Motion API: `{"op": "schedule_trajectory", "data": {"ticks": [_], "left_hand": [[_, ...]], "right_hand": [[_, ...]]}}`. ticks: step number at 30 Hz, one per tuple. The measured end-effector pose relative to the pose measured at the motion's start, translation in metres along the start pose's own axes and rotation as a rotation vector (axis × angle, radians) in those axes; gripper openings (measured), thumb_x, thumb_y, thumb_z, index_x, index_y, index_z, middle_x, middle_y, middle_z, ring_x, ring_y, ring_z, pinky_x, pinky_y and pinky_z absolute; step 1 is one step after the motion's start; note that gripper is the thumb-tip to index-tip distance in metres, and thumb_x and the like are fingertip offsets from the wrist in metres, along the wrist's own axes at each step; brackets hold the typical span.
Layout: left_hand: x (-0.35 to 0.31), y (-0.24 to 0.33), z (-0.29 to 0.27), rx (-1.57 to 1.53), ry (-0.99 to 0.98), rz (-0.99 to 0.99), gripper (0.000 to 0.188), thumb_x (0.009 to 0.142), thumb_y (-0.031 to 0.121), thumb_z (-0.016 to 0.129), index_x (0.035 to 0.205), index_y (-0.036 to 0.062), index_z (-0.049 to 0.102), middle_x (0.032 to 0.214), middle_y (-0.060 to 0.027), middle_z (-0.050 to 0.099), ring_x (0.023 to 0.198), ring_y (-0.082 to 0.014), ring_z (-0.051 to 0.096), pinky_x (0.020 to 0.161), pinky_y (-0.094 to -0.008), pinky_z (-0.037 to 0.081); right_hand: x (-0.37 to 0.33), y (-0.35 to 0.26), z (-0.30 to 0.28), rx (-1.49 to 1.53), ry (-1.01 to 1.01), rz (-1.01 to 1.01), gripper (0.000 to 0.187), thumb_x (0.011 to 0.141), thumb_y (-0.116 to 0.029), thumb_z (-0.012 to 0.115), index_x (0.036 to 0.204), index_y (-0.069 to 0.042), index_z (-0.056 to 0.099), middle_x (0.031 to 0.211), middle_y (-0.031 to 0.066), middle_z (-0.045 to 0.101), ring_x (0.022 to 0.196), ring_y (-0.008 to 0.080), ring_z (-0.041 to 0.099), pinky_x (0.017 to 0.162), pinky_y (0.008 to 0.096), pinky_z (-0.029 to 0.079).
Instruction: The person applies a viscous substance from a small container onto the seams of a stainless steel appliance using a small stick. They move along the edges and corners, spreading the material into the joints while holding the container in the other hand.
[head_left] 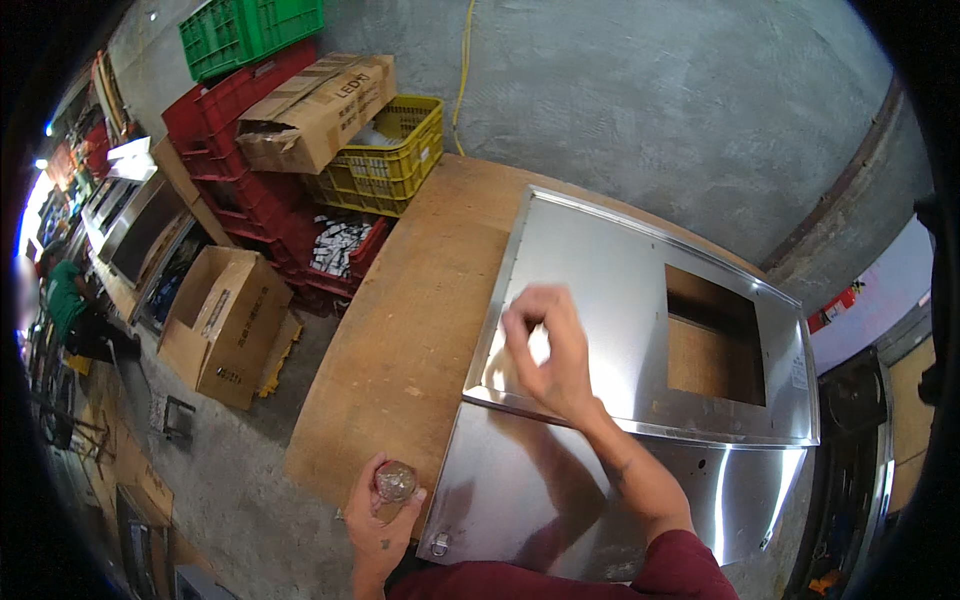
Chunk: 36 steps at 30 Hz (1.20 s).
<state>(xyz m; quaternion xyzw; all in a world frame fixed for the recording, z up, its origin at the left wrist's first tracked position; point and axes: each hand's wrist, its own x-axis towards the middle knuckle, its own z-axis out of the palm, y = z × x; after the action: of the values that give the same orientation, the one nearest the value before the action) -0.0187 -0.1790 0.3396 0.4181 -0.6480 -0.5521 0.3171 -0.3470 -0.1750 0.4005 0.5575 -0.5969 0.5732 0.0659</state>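
My left hand (383,518) is low at the left, beside the wooden tabletop's near edge. Its fingers curl round a small, round, glassy brownish container (397,481), seen from above. My right hand (552,350) is over the left part of a shiny sheet-metal panel (605,285), blurred, with its fingers curled in. A bright white patch shows between thumb and fingers; I cannot tell whether it is a held thing or glare. The panel has a raised rim and a rectangular opening (715,335). A second metal face (520,480) slopes down nearest me, with a small latch (439,544).
The panel lies on a wooden table (400,330) against a grey wall. Beyond its left edge stand stacked red crates (225,150), a yellow crate (390,165), a long cardboard box (320,110) and an open carton (225,325). A person in green (70,300) is far left.
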Motion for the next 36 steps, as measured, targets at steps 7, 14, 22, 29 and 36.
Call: {"op": "schedule_trajectory", "data": {"ticks": [7,14,22,29,36], "left_hand": [[0.01,-0.011,-0.002,0.013,0.01,-0.03,0.075,0.095,-0.006,0.086,0.161,-0.0048,0.051,0.133,-0.0133,0.072,0.12,-0.0188,0.072,0.102,-0.0337,0.06],[0.022,-0.008,-0.008,0.012,0.065,-0.266,0.078,0.098,0.003,0.088,0.167,0.0014,0.051,0.144,-0.015,0.07,0.129,-0.0233,0.069,0.109,-0.0379,0.059],[0.032,-0.029,-0.006,0.03,0.076,-0.227,0.075,0.098,0.002,0.088,0.164,0.0003,0.052,0.14,-0.013,0.071,0.124,-0.0232,0.071,0.109,-0.0376,0.058],[0.04,-0.033,-0.003,0.143,0.044,-0.217,0.076,0.097,0.001,0.089,0.164,0.0011,0.053,0.135,-0.0106,0.073,0.122,-0.0214,0.071,0.107,-0.0373,0.059],[0.04,-0.035,-0.003,0.198,0.025,-0.257,0.076,0.098,0.005,0.089,0.165,0.003,0.053,0.135,-0.0101,0.073,0.12,-0.0201,0.071,0.105,-0.0358,0.059]], "right_hand": [[0.073,0.188,-0.02,-0.257,0.382,0.166,0.013,0.111,-0.01,0.068,0.113,0.003,0.066,0.112,0.016,0.062,0.088,0.0238,0.066,0.079,0.0368,0.059],[0.104,0.294,0.004,-0.358,0.377,0.258,0.023,0.114,-0.017,0.063,0.117,0.005,0.064,0.12,0.0251,0.06,0.102,0.0373,0.071,0.088,0.0445,0.062],[0.13,0.349,0.018,-0.388,0.359,0.206,0.024,0.113,-0.018,0.062,0.118,0.006,0.061,0.12,0.0288,0.059,0.1,0.0475,0.067,0.09,0.0541,0.058],[0.146,0.371,0.027,-0.327,0.391,0.155,0.018,0.113,-0.013,0.065,0.115,0.005,0.063,0.117,0.0236,0.062,0.099,0.0352,0.069,0.088,0.045,0.061],[0.151,0.384,0.025,-0.367,0.305,0.13,0.022,0.114,-0.014,0.061,0.121,0.007,0.059,0.123,0.0286,0.059,0.108,0.0467,0.066,0.092,0.0513,0.06]]}}
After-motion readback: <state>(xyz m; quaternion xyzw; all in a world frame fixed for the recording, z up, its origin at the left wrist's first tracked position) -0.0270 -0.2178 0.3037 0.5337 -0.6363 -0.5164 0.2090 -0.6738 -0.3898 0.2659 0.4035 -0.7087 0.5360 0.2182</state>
